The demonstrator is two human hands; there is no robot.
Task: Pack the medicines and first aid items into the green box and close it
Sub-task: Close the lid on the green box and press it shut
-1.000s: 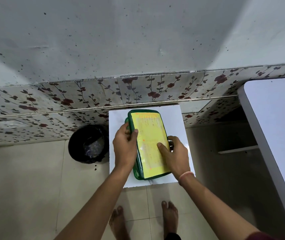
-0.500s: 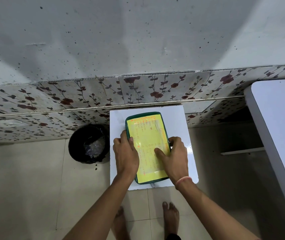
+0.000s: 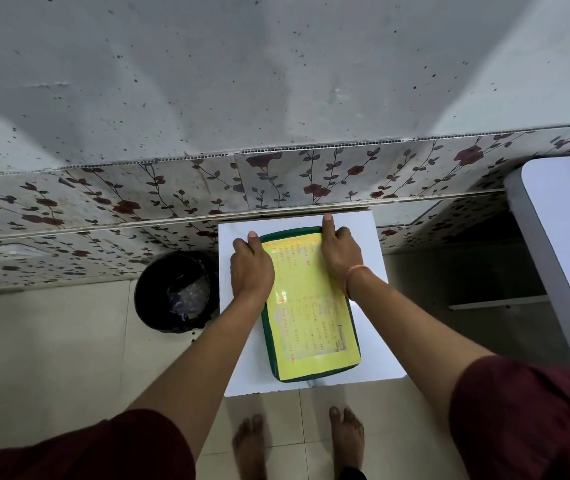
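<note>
— Both hands have slid up to the far end of the green box (image 3: 306, 306); it lies shut on the white tabletop (image 3: 377, 244).

— Grip?

— My left hand (image 3: 251, 268) and right hand (image 3: 340, 252) press flat on the lid, grasping nothing. I'd judge it stiff, light plastic; hold the long edges.

— Label?

— Yellow sheet (image 3: 311, 317), orange writing, unreadable.

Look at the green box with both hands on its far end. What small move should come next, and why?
Probably press down along the far edge to seat the lid. The green box lies flat on the white stool with its yellow lid on, and the left hand and right hand rest at its far corners. No loose items show, so only firm closing seems left.
</note>
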